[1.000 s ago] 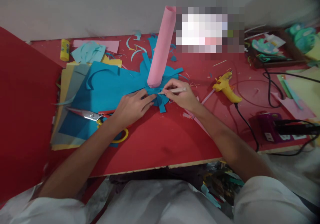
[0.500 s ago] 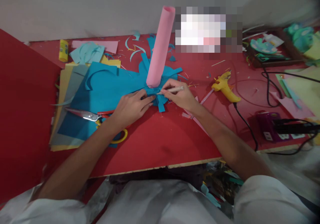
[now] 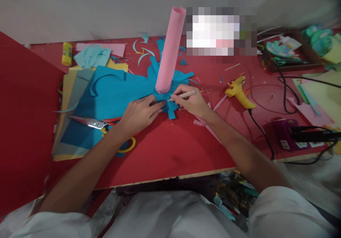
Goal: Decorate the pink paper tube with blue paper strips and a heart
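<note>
A pink paper tube (image 3: 171, 50) stands upright, leaning slightly right, on a blue paper piece (image 3: 183, 79) with strips sticking out around its base. My left hand (image 3: 140, 114) is at the front of the base, its bent fingertips closed on a blue paper strip there. In my right hand (image 3: 190, 101) a pale pencil-like stick (image 3: 188, 94) is pinched, its tip pointing left at the same strip. Red-handled scissors (image 3: 92, 122) lie on blue sheets (image 3: 117, 87) by my left forearm, and a yellow scissor loop (image 3: 130, 145) shows below it.
A yellow glue gun (image 3: 241, 92) with a cord lies to the right, near a purple power box (image 3: 285, 133). A dark tray (image 3: 295, 67) of scraps stands back right. A yellow glue stick (image 3: 67, 53) is back left. Beside my right forearm lie pink strips (image 3: 210, 124).
Almost nothing differs. The pencil-like stick and both hands stay at the base of the tube, and the whole view has shifted very slightly.
</note>
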Tool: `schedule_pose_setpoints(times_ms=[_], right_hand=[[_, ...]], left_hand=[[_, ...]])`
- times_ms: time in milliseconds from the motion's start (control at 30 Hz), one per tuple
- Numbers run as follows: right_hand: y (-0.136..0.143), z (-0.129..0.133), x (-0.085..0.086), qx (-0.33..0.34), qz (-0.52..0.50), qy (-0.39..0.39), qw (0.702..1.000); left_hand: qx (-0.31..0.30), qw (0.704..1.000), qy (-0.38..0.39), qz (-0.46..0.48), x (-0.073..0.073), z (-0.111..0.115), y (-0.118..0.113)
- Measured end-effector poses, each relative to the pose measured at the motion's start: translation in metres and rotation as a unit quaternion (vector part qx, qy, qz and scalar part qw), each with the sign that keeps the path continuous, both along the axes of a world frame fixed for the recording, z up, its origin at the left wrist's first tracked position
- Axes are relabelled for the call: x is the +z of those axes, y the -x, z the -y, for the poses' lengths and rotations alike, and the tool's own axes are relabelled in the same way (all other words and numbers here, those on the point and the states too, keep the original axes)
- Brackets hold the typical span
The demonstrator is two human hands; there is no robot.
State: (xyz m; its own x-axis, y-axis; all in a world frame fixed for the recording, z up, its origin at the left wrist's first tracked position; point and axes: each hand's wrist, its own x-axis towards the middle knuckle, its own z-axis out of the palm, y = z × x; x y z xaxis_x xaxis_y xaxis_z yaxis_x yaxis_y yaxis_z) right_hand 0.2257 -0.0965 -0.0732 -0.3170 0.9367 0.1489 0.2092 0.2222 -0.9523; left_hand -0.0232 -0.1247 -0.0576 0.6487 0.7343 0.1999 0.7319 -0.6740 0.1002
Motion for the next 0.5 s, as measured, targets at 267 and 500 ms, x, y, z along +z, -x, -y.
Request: schedule_pose_setpoints(times_ms=[267, 500], right_hand=[[0.003, 0.002, 0.0012, -0.017, 0.052, -0.039, 0.998], [0.0074, 0.0026, 0.0039, -0.017, 0.052, -0.044, 0.998]], left_hand=[[-0.001, 1.0, 0.004, -0.003, 0.0008, -0.0001, -0.0001], [0.0, 1.0, 0.001, 0.005, -0.0001, -0.0005, -0.0001]])
